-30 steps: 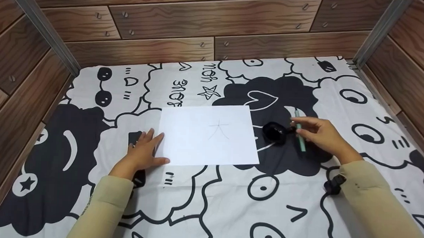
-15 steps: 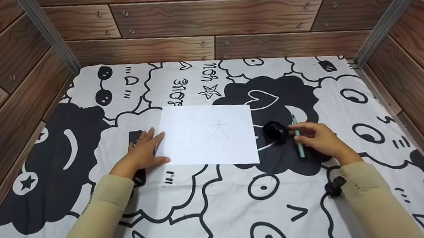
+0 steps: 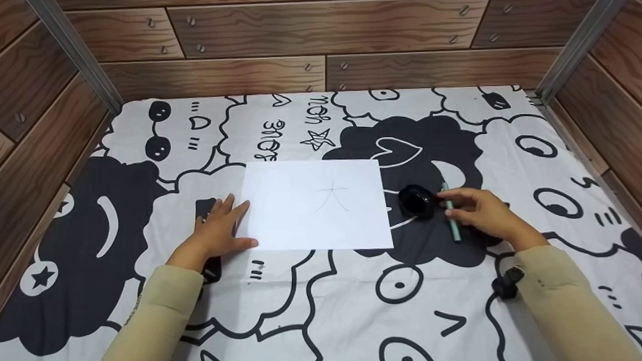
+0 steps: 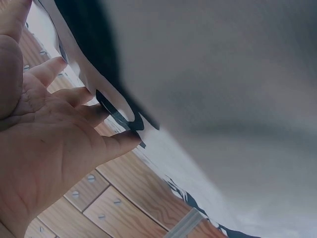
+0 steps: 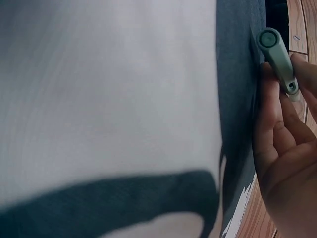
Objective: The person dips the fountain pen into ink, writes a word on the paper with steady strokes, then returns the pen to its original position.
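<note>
A sheet of white paper [image 3: 282, 216] lies on the patterned cloth in the head view, with a few thin pencil-like strokes drawn on its right half. My left hand [image 3: 218, 230] rests at its left edge, fingers spread, thumb on the near left corner. To the right of the paper, my right hand [image 3: 483, 210] pinches a slim green pen [image 3: 453, 228] between thumb and fingers, close over the dark part of the cloth. The right wrist view shows the pen's round end [image 5: 269, 38] facing the camera. A glossy black rounded object [image 3: 416, 201] sits just left of the pen.
A black-and-white cartoon cloth [image 3: 343, 309] covers the surface. Wood-patterned panels [image 3: 251, 34] stand behind and along both sides, with grey metal posts [image 3: 576, 50] at the far corners. A small black device [image 3: 505, 286] is at the right wrist.
My right hand has brought the pen slightly toward me, lower over the cloth, beside the black object. The left hand and the paper have stayed in place.
</note>
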A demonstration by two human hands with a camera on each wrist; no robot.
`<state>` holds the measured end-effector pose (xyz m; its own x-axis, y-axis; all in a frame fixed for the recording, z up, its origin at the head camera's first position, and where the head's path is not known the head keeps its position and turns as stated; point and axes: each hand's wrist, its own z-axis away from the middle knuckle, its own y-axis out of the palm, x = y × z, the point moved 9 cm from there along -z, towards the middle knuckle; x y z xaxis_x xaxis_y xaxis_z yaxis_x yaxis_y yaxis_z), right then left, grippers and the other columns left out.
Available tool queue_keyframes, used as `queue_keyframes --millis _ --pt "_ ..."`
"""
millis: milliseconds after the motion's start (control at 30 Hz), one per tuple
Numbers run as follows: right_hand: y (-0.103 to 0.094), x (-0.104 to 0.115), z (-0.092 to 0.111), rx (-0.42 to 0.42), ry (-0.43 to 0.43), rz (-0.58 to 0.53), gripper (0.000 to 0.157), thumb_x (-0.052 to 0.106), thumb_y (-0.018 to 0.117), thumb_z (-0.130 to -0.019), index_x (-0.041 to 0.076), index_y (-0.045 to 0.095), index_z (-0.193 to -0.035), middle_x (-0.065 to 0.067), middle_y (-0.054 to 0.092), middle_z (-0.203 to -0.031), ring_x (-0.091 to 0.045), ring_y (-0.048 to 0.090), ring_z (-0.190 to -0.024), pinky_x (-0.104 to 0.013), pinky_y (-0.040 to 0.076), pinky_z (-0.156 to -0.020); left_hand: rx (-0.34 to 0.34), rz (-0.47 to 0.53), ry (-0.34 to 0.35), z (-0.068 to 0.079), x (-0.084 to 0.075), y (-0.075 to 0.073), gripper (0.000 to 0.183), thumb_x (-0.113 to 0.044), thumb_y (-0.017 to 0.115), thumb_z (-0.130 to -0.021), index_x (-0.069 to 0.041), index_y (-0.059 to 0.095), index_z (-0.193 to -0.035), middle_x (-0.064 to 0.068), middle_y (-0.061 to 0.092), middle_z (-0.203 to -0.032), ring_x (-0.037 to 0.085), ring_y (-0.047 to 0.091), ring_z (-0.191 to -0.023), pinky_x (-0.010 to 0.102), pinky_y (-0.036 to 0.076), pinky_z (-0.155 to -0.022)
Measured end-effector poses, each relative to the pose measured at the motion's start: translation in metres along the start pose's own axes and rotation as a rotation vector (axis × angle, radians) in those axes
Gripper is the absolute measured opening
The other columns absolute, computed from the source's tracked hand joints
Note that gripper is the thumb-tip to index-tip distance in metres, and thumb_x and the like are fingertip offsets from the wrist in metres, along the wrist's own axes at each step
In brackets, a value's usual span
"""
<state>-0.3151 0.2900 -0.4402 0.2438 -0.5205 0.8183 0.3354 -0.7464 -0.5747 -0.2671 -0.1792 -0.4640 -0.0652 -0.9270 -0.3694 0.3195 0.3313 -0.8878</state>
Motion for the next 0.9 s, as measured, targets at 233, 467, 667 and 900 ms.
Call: queue_keyframes --millis 233,467,667,900 --pt "-0.001 0.0 0.001 -0.006 0.02 0.003 0.041 0.015 0.069 -0.088 0.003 0.061 -0.127 -0.019 0.064 -0.116 -0.009 0.064 -0.089 -0.024 0.052 -0.066 0.001 0.009 0.001 0.0 0.001 0.0 0.092 -0.049 0.073 -0.079 -0.012 0.029 -0.151 0.023 0.009 -0.156 0.043 0.002 -0.141 0.072 0.006 -0.102" --pt "-0.002 0.0 0.001 -0.023 0.014 -0.022 0.042 0.013 0.07 -0.087 0.001 0.06 -0.126 -0.02 0.065 -0.113 -0.007 0.064 -0.086 -0.022 0.051 -0.064 0.003 0.014 -0.005 0.0 0.002 0.0 0.093 -0.049 0.073 -0.078 -0.012 0.028 -0.151 0.023 0.009 -0.156 0.043 0.001 -0.141 0.072 0.006 -0.102" --pt "-0.005 0.001 0.003 -0.039 0.002 -0.027 0.042 0.013 0.07 -0.087 0.0 0.06 -0.126 -0.021 0.065 -0.112 -0.005 0.064 -0.085 -0.022 0.052 -0.064 0.007 0.017 -0.006 -0.001 0.002 -0.001 0.094 -0.05 0.074 -0.077 -0.012 0.03 -0.15 0.023 0.01 -0.155 0.043 0.002 -0.141 0.072 0.007 -0.101" --pt "-0.02 0.007 0.01 -0.103 0.002 -0.019 0.041 0.014 0.068 -0.089 -0.003 0.058 -0.126 -0.023 0.065 -0.111 -0.003 0.065 -0.083 -0.024 0.053 -0.06 -0.02 0.046 0.004 -0.001 0.002 -0.011 0.084 -0.045 0.072 -0.081 -0.007 0.036 -0.147 0.027 0.014 -0.153 0.045 0.011 -0.14 0.07 0.014 -0.102"
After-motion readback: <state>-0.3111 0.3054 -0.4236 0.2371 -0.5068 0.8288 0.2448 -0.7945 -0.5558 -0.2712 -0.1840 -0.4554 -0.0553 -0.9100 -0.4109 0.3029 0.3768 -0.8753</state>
